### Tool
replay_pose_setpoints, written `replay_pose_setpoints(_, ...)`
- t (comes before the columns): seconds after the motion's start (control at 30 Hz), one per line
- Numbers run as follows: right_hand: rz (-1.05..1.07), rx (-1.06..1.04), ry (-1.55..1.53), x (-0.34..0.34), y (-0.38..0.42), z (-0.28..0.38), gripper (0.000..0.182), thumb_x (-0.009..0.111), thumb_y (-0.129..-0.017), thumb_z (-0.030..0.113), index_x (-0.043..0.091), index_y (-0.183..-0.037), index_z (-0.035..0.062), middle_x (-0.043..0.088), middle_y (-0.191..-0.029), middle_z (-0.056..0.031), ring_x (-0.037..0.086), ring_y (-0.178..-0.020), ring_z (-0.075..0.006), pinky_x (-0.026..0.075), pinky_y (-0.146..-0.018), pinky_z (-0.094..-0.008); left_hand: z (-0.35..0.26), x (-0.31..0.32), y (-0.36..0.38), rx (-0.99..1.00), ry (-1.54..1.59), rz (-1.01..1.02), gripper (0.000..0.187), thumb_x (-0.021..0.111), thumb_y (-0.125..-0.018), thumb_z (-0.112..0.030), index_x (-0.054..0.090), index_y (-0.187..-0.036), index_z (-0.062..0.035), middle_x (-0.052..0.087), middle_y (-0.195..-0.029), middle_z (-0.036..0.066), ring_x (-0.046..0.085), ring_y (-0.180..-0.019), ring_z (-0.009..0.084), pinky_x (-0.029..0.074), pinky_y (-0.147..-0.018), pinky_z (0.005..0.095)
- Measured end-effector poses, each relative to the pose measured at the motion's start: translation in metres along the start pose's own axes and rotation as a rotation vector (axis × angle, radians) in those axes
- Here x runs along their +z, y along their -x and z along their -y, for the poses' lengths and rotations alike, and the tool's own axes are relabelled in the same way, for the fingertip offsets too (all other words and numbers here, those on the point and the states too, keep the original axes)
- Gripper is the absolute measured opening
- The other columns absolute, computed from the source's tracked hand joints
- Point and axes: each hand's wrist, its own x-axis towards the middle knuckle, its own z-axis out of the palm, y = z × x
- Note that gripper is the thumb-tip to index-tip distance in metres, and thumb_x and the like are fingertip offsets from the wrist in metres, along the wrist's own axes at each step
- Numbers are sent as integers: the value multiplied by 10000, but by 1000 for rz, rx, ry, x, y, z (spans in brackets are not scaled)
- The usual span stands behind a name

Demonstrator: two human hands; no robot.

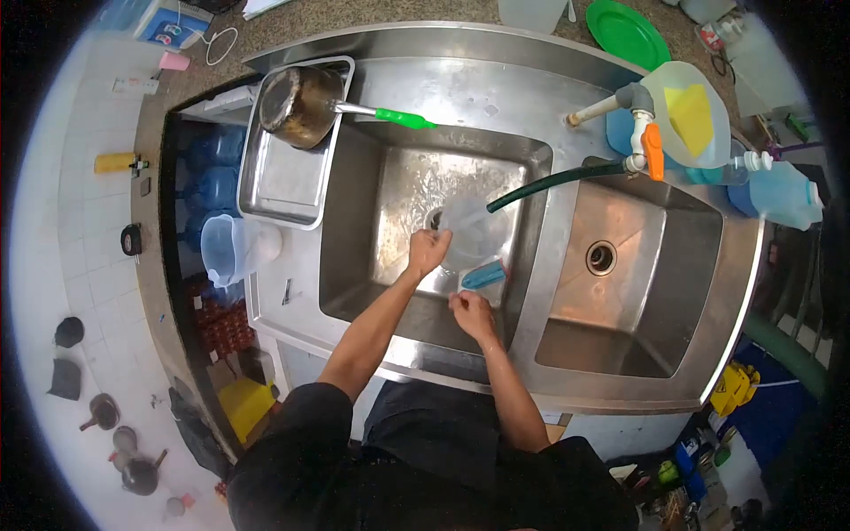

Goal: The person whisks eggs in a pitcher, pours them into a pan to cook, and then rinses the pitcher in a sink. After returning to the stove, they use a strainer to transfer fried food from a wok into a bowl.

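My left hand [428, 251] is closed on the rim of a clear plastic container [474, 232] over the left sink basin [354, 221]. The container lies below the end of a dark green hose [549, 183]. My right hand [472, 313] is at the near side of the basin with its fingers curled, just below a blue object [483, 275] that looks like a brush or sponge. Whether the right fingers hold anything is too small to tell. Water wets the basin floor.
A dark-stained pot [301, 106] with a green handle rests on a metal tray [288, 181] at the left. Beside it stands a clear pitcher [221, 250]. The right basin [620, 292], an orange-handled valve [653, 150] and blue jugs [784, 196] are to the right.
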Motion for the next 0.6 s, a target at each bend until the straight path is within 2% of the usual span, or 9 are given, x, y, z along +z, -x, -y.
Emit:
replay_pose_setpoints(0.03,46,39,-6,-2,1,2,313,547,-840,297,638,-746,13,633,-689,-162,627,-666,-311,471,-642,-380,6,3,-1,48,-1,22,481,598,-769,-307,486,-466,50,444,-393,143,425,-368,179,371,-422,371)
replay_pose_setpoints(0.07,84,75,-13,-6,0,7,311,545,-840,296,639,-752,13,630,-688,-165,624,-665,-317,470,-640,-381,8,-1,-6,-61,-1,-13,491,603,-769,-311,478,-459,50,450,-404,154,430,-368,191,372,-425,376)
replay_pose_setpoints(0.23,31,24,-5,-5,2,3,322,535,-842,300,644,-760,9,622,-679,-175,618,-657,-329,466,-627,-385,-7,0,-3,13,-2,87,484,595,-773,-317,498,-477,54,478,-432,177,494,-400,228,396,-454,383)
replay_pose_setpoints(0.33,44,17,-32,-6,3,4,329,530,-846,302,640,-753,7,617,-675,-184,615,-659,-338,463,-631,-398,-22,-14,-15,46,-209,114,493,563,-785,-354,557,-527,65,537,-521,242,587,-523,353,463,-548,411)
replay_pose_setpoints(0.37,38,2,-30,-5,3,4,331,529,-848,301,637,-747,6,614,-670,-186,613,-657,-341,460,-633,-406,-28,-16,-15,47,-212,116,493,563,-785,-354,557,-527,65,537,-521,242,587,-523,353,463,-548,411)
replay_pose_setpoints(0.43,28,4,-61,-1,3,4,339,527,-850,306,631,-742,2,609,-663,-190,609,-654,-348,456,-631,-416,-39,-22,-11,128,-527,182,466,558,-800,-355,590,-578,54,575,-577,238,613,-606,368,493,-593,409)
replay_pose_setpoints(0.5,19,7,-90,4,3,0,347,526,-851,311,625,-737,-1,604,-656,-194,604,-651,-355,452,-629,-426,-54,-27,-6,173,-649,182,443,535,-820,-355,604,-640,44,594,-618,231,619,-628,370,502,-607,405)
replay_pose_setpoints(0.57,61,11,34,9,1,-2,370,526,-861,339,634,-739,7,625,-664,-145,623,-656,-274,462,-626,-378,-54,-27,-5,220,-768,179,427,512,-841,-356,618,-702,34,614,-659,225,625,-650,372,512,-620,400)
replay_pose_setpoints(0.6,60,13,32,10,1,0,370,526,-861,339,634,-739,7,625,-664,-145,623,-656,-274,462,-626,-378,-48,-26,-7,223,-845,225,389,487,-857,-332,616,-755,21,626,-725,221,634,-686,359,516,-635,396)
